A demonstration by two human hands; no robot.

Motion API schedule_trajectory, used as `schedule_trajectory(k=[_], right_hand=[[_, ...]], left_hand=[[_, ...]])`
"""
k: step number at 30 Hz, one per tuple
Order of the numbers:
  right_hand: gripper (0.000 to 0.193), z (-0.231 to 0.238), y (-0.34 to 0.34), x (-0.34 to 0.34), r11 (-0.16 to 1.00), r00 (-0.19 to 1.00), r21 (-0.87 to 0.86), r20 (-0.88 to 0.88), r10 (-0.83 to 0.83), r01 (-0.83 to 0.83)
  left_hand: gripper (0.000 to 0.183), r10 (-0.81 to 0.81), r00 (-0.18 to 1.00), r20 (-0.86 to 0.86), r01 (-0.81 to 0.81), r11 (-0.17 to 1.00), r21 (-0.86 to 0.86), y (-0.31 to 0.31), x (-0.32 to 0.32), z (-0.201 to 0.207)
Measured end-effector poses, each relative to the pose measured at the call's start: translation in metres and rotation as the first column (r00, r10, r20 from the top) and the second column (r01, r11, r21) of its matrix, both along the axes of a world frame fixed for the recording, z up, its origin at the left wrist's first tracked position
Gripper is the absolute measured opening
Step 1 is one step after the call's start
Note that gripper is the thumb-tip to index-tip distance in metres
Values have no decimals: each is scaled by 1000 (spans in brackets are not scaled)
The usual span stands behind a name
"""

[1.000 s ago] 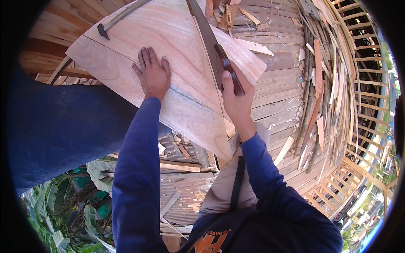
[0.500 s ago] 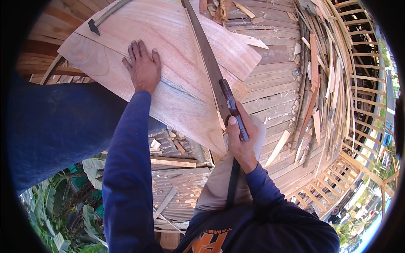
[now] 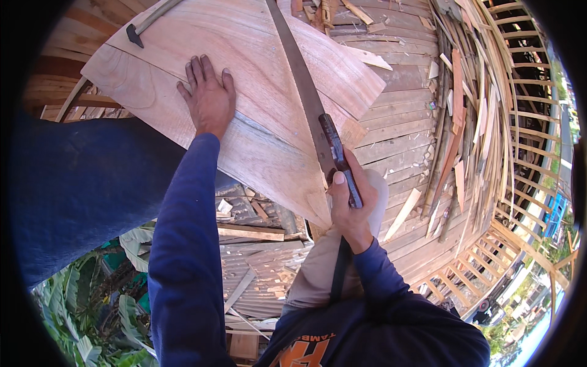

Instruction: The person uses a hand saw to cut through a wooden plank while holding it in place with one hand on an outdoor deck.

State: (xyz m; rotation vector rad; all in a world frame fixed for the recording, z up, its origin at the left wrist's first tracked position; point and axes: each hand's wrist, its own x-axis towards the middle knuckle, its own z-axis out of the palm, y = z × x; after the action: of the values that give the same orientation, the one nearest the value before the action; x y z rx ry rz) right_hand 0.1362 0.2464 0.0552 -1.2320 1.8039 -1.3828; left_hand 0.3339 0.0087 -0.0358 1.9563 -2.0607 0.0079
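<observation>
My right hand [image 3: 354,205] is closed around the dark handle of a handsaw [image 3: 301,73]. Its long toothed blade reaches away from me across a wide reddish wooden board [image 3: 244,49], lying over or along a line in the wood. With fingers spread, my left hand [image 3: 209,101] rests flat on the board, left of the saw. At the board's far left lies a hammer [image 3: 136,35] with a dark head and a wooden handle. The near corner of the board reaches my light-clothed knee [image 3: 361,214].
A slatted wooden floor [image 3: 397,134] strewn with offcuts lies to the right. Beyond it are a long pile of wood strips [image 3: 471,122] and a slatted edge [image 3: 535,128]. Below left are corrugated metal [image 3: 263,269] and green leaves [image 3: 67,306]. Dark blue cloth [image 3: 98,183] fills the left.
The saw and my right hand have shifted very slightly, with the blade still over the board. My left hand stays flat in the same spot on the wood.
</observation>
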Motion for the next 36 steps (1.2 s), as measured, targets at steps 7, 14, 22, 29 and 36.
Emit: schedule_trajectory(k=[7, 14, 22, 29, 36], right_hand=[[41, 4, 2, 1, 1000, 1000, 12, -24, -18, 18], [41, 8, 1, 0, 998, 999, 58, -40, -10, 12], [42, 7, 5, 4, 999, 1000, 54, -18, -8, 9], [41, 6, -4, 4, 998, 1000, 57, -25, 0, 1], [41, 3, -6, 4, 1000, 998, 13, -51, -24, 25]], left_hand=[[66, -3, 1000, 10, 3, 1000, 10, -1, 0, 0], [65, -5, 1000, -3, 5, 1000, -29, 0, 1, -2], [65, -9, 1000, 8, 9, 1000, -20, 0, -2, 1], [65, -4, 1000, -6, 4, 1000, -11, 0, 0, -1], [65, -13, 1000, 6, 13, 1000, -4, 0, -1, 2]])
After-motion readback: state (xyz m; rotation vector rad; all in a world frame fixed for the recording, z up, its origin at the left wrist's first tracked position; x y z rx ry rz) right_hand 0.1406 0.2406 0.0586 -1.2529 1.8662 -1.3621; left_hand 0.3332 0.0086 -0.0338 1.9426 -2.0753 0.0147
